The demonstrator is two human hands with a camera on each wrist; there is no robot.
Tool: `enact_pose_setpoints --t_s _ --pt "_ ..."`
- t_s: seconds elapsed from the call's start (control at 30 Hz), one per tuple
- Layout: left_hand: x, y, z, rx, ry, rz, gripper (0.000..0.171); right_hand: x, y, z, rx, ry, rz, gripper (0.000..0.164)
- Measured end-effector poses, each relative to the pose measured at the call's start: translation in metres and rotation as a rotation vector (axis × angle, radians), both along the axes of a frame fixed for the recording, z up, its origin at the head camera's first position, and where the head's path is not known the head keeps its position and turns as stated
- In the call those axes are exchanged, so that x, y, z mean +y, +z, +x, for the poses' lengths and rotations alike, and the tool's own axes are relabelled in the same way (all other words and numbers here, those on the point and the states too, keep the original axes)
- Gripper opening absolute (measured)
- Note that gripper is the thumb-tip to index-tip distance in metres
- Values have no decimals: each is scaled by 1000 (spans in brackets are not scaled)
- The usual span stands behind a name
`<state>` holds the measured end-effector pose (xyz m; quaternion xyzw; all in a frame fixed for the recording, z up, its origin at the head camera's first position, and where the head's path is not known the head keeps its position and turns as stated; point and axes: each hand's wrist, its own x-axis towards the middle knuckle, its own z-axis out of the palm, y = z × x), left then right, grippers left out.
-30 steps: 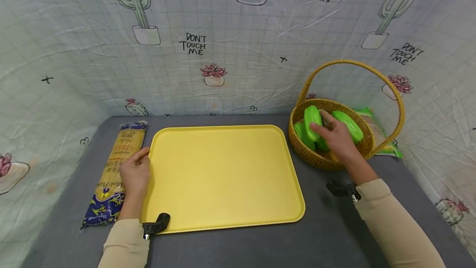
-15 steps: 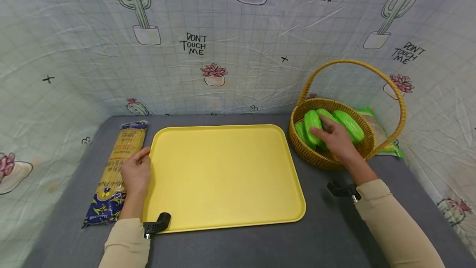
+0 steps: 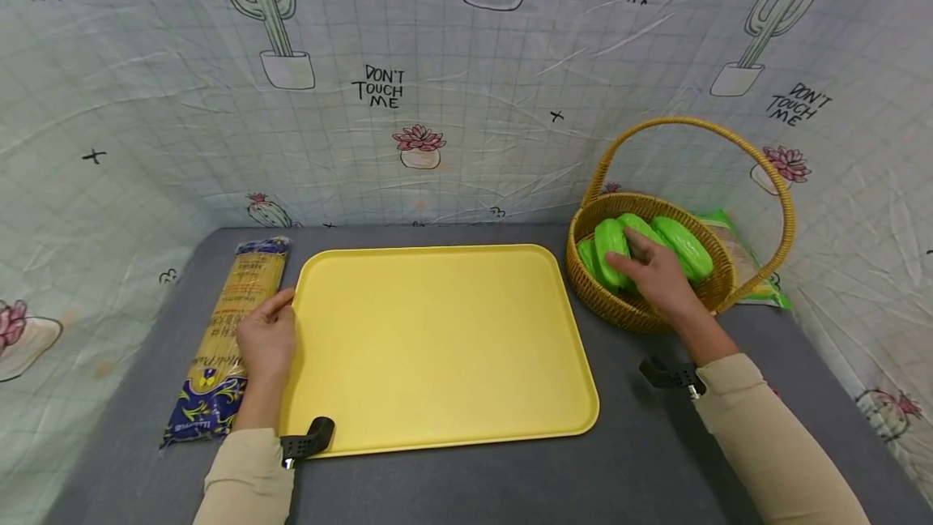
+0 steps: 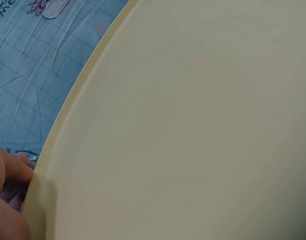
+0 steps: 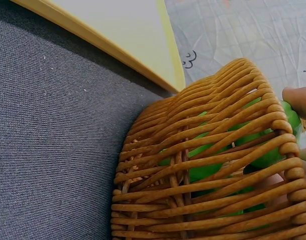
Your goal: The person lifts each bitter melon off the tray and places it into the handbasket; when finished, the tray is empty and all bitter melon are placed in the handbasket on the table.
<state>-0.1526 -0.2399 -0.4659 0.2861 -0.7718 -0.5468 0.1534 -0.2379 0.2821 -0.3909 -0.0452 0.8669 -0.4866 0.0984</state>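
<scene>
On the right, my right hand reaches into a round wicker basket and grips a glossy green oblong piece between thumb and fingers. Several similar green pieces lie around it in the basket. The right wrist view shows the basket's woven side close up, the thumb on the green piece at the rim. At the left edge of a yellow rectangular tray, my left hand holds the rim with bent fingers. In the left wrist view those fingers meet the tray's outer edge.
Left of the tray lies a long pack of dry spaghetti, partly behind my left hand. A green-edged bag lies behind the basket. The basket's tall handle arches above it. A patterned cloth backs the grey table.
The green piece in my right hand has sunk slightly lower and leftward in the basket, and the piece behind it shows more. My left hand and the tray have stayed put.
</scene>
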Motion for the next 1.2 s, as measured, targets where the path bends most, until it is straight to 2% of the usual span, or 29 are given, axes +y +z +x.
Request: enact_pose_setpoints --t_s 0.27,0.7,1.0,1.2 --pt "0 1 -1 12 -3 -6 38 0 0 1 -11 -7 3 85" --pt "0 4 1 -9 -8 -16 38 -2 -1 0 -29 -23 -22 85" --pt "1 5 0 -7 -19 -4 38 0 -3 0 -21 -29 30 83" --pt "1 1 2 -22 -7 -19 38 -2 -1 3 37 -31 83 82"
